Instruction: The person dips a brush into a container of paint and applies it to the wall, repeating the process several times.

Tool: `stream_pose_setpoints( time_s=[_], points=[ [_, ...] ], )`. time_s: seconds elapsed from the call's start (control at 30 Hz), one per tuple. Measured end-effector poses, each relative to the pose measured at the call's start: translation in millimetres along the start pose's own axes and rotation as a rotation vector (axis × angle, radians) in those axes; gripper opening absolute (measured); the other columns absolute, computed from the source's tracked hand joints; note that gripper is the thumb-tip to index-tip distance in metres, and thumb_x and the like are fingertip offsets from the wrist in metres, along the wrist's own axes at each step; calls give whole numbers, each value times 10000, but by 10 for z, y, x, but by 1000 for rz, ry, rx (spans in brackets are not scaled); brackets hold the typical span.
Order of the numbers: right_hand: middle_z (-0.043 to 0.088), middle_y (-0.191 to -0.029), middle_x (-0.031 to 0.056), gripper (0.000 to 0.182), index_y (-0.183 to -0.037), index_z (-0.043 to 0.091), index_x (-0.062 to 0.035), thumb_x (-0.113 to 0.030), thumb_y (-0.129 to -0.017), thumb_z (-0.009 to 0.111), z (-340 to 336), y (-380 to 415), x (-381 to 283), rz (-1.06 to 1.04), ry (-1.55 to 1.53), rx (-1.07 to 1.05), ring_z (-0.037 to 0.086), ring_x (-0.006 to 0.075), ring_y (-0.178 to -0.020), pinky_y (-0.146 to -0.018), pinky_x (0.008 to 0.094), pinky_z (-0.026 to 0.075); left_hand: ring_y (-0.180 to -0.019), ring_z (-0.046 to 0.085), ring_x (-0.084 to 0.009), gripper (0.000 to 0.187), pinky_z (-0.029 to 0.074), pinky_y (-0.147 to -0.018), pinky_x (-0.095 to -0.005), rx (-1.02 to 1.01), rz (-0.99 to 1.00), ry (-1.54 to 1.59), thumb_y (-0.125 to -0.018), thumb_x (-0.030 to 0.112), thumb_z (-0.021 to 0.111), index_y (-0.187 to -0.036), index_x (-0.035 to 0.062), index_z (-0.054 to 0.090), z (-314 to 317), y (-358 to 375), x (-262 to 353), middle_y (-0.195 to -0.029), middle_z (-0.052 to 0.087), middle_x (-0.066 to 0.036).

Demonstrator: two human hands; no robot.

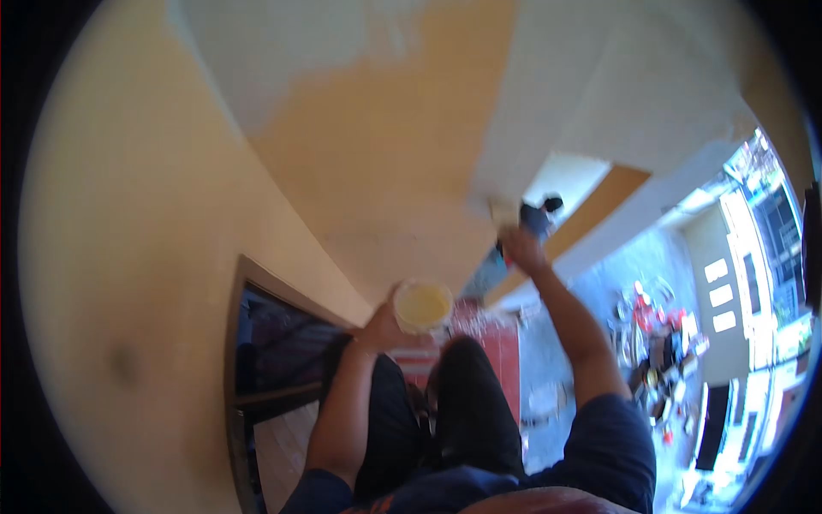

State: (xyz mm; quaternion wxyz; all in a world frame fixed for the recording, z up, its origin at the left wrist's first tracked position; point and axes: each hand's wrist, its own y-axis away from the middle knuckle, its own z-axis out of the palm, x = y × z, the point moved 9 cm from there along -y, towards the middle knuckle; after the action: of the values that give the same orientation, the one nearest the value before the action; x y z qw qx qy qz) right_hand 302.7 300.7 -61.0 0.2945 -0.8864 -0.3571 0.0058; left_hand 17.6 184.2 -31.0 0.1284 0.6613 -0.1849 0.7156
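On the head cam, my left hand (383, 332) is gripping a tub (424, 307) of pale yellow stuff above my knees, open top facing me; lettering, if any, is too blurry to read. A brown-framed opening (234, 360) is sitting to my left, a person (537, 219) is showing just past my right hand (522, 250), and clutter (658, 377) is lying off right. That hand's clenching what's looking like a brush (503, 212), near the patchy orange wall (385, 128), pointing away from me, long axis slanting up-left.
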Motion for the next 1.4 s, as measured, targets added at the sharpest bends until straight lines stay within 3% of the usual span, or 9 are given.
stream_pose_setpoints(
  time_s=[0.1, 0.17, 0.23, 0.3, 0.57, 0.9, 1.03, 1.1, 1.4],
  points=[
    [651, -1011, 115, 186, -1011, 596, -94, -148, -844, 536, 775, 807, -329, 255, -167, -450, 654, 326, -925, -753, 454, 536, -1222, 539, -251, 1060, 421, -1032, -372, 18, 55, -111, -584, 303, 927, -1409, 12, 328, -28, 35, 2, -1279, 567, -159],
    [646, -994, 155, 477, -1312, 489, -103, -161, -845, 562, 1303, 1726, -500, 402, -262, -580, 652, 345, -913, -734, 486, 527, -1226, 538, -263, 1056, 418, -1036, -375, 40, 73, -166, -585, 311, 924, -1407, 12, 332, -60, 44, 60, -1283, 565, -165],
    [659, -921, 207, 317, -1124, 621, -109, -323, -951, 464, 819, 2185, -831, 716, -375, -631, 636, 414, -871, -740, 542, 501, -1230, 536, -275, 1052, 415, -1040, -378, 47, 86, -204, -586, 319, 921, -1405, 12, 336, -100, 87, 146, -1288, 562, -170],
    [659, -896, 224, 423, -893, 672, -50, -386, -966, 425, 575, 2950, -1121, 952, -379, -498, 625, 424, -881, -782, 534, 487, -1236, 533, -284, 1055, 411, -1045, -383, 92, 87, -377, -578, 321, 921, -1403, 15, 339, -107, 113, 238, -1298, 556, -175],
    [677, -915, 201, 369, -897, 695, -113, -378, -924, 441, -743, 5616, -2247, 1396, -143, -784, 641, 412, -895, -812, 533, 500, -1236, 532, -287, 1016, 410, -1049, -376, 83, 162, -310, -581, 310, 916, -1381, 7, 367, -28, 190, 434, -1303, 550, -174],
    [687, -936, 174, 348, -941, 708, -141, -394, -911, 471, -1026, 5093, -1965, 1590, -57, -500, 646, 392, -923, -829, 520, 503, -1233, 529, -249, 1024, 423, -1044, -373, 62, 274, -230, -577, 285, 925, -1385, 6, 361, 74, 385, 634, -1306, 547, -142],
    [692, -963, 159, 333, -959, 708, -137, -384, -911, 490, -1072, 3941, -1803, 1233, -235, -327, 646, 375, -957, -838, 507, 506, -1223, 538, -260, 1018, 436, -1033, -381, 97, 236, -214, -564, 280, 930, -1373, 16, 370, 36, 394, 617, -1295, 558, -134],
    [687, -991, 163, 317, -956, 704, -129, -355, -912, 487, -1021, 3563, -1779, 1085, -188, -487, 639, 384, -975, -848, 507, 502, -1224, 538, -265, 1021, 436, -1033, -382, 132, 221, -221, -560, 282, 931, -1374, 23, 371, -2, 417, 611, -1295, 559, -133],
    [686, -1000, 163, 318, -954, 703, -126, -353, -912, 484, -1321, 2998, -1169, 999, -97, -452, 639, 386, -975, -848, 510, 502, -1218, 544, -276, 1047, 442, -1030, -393, 257, 223, -219, -543, 298, 932, -1385, 42, 365, -178, 520, 557, -1316, 543, -134]
  ],
)
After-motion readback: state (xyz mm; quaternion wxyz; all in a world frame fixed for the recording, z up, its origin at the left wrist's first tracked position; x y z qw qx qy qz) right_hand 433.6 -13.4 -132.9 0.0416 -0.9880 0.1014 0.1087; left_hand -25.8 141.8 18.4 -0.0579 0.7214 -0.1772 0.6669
